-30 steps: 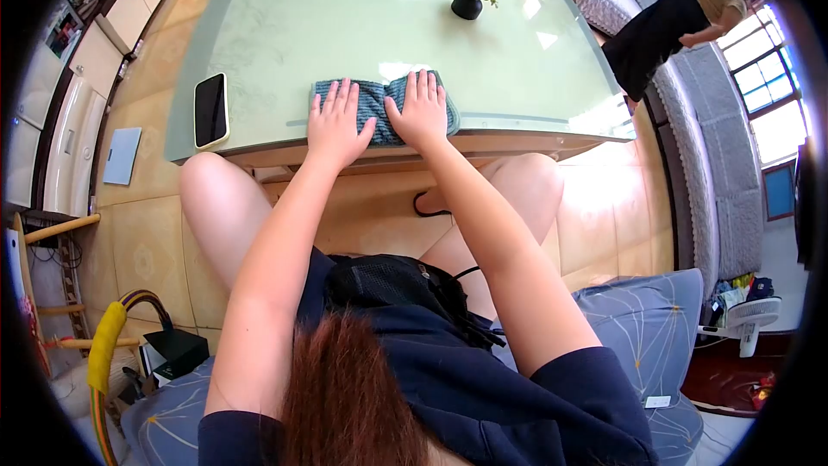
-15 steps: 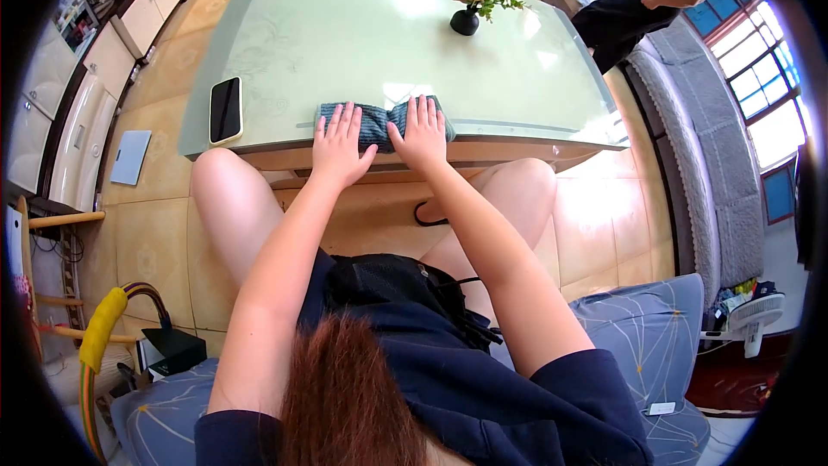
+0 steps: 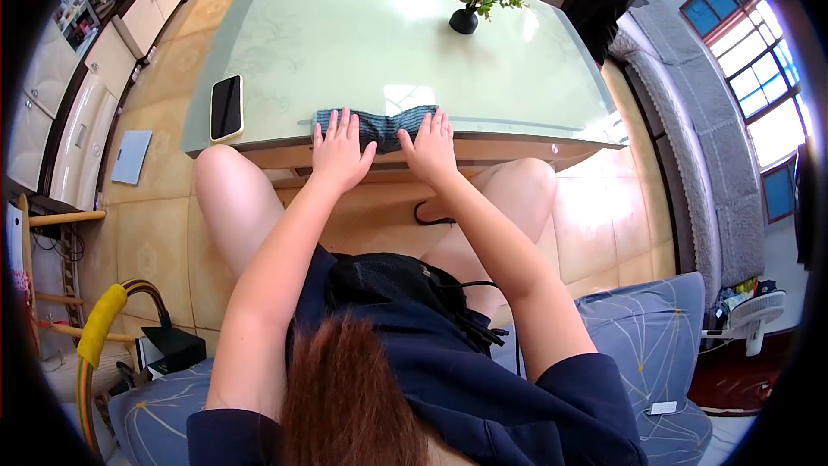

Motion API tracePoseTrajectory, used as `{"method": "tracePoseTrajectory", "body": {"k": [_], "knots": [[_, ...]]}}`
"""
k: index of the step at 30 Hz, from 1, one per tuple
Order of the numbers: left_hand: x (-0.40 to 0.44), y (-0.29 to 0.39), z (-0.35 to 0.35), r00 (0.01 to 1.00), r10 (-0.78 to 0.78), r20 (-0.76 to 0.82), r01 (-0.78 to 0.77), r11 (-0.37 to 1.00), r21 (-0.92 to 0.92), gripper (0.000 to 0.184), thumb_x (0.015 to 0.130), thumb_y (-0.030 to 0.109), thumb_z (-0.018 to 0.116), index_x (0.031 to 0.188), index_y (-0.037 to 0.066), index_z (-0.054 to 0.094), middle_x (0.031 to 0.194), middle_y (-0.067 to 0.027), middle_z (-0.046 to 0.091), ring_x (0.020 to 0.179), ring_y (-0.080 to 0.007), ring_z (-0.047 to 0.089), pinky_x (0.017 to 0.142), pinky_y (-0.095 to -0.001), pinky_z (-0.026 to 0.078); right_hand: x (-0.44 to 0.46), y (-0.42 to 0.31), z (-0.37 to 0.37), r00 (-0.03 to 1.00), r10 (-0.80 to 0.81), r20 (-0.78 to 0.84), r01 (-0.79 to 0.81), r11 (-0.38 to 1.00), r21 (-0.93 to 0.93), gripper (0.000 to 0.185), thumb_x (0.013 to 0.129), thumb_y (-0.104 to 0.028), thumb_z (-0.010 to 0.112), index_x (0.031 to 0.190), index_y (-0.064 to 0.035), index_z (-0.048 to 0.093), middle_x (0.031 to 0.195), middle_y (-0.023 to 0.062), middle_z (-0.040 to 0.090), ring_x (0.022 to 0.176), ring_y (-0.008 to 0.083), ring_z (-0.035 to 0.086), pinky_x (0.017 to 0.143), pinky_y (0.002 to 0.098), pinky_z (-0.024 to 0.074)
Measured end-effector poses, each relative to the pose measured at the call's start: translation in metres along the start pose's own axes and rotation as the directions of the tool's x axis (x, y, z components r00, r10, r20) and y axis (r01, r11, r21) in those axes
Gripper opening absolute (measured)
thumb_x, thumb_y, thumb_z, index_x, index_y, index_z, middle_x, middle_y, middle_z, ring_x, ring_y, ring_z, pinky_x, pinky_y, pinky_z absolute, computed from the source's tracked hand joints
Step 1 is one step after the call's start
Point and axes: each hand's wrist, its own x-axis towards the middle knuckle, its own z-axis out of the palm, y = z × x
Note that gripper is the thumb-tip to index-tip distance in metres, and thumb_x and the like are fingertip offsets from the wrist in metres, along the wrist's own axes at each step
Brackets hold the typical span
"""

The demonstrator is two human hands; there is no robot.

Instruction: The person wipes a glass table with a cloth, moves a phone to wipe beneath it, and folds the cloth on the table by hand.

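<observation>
A dark teal striped cloth [image 3: 379,128] lies at the near edge of the glass-topped table [image 3: 345,43], bunched narrower in its middle. On its left end rests my left hand [image 3: 341,154], palm down with fingers stretched out. My right hand [image 3: 429,149] lies on the right end, its fingers extended and the thumb pointing in toward the middle. Neither hand wraps round the cloth. What is under the palms is hidden.
A phone [image 3: 226,107] lies on the table's left side. A dark vase [image 3: 464,21] with flowers stands near the far right. Beyond the right corner is another person [image 3: 608,0], beside a grey sofa [image 3: 690,121]. Cabinets [image 3: 90,130] line the left wall.
My right hand has shifted slightly right, and the cloth's right end looks flatter and drawn out. My left hand barely moves. The other person has moved toward the top edge of view.
</observation>
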Motion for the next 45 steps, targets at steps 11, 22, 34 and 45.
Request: {"method": "tracePoseTrajectory", "body": {"k": [11,22,34,45], "knots": [[0.047,0.016,0.012,0.988,-0.124,-0.093,0.133,0.986,0.102,0.073,0.095,0.049,0.037,0.144,-0.004,0.03,0.155,-0.0184,0.022,0.144,-0.0336,0.017,0.112,-0.0612,0.009,0.059,0.003,0.023,0.99,0.112,-0.081,-0.111,0.994,0.017,0.087,0.092,-0.056,0.04,0.138,0.0171,0.029,0.147,0.0365,0.022,0.142,0.0443,0.016,0.116,0.0485,0.0101],[0.148,0.001,0.021,0.992,-0.097,-0.085,0.111,0.979,0.173,0.076,0.092,0.052,0.038,0.147,0.001,0.027,0.156,-0.0145,0.021,0.145,-0.0302,0.017,0.114,-0.059,0.009,0.149,-0.001,0.042,0.971,0.162,-0.177,-0.168,0.986,-0.021,0.088,0.087,-0.053,0.044,0.141,0.0138,0.026,0.15,0.0335,0.02,0.144,0.0412,0.013,0.117,0.046,0.0058],[0.204,-0.011,0.034,0.986,0.011,-0.164,0.024,0.977,0.213,0.067,0.092,0.046,0.042,0.145,0.005,0.034,0.155,-0.0119,0.027,0.143,-0.0283,0.024,0.113,-0.0577,0.015,0.203,0.005,0.051,0.987,0.052,-0.15,-0.056,0.998,-0.024,0.082,0.089,-0.053,0.041,0.144,0.0064,0.029,0.151,0.03,0.022,0.143,0.0398,0.016,0.118,0.0456,0.0086],[0.178,-0.014,0.027,0.987,0.117,-0.107,-0.095,0.977,0.192,0.061,0.092,0.042,0.04,0.143,0.007,0.04,0.154,-0.006,0.029,0.142,-0.0227,0.027,0.115,-0.0529,0.016,0.175,0.003,0.047,0.993,-0.053,-0.104,0.05,0.998,-0.038,0.073,0.091,-0.048,0.038,0.145,0.0018,0.03,0.152,0.0262,0.023,0.144,0.0364,0.018,0.118,0.0429,0.0117]]}}
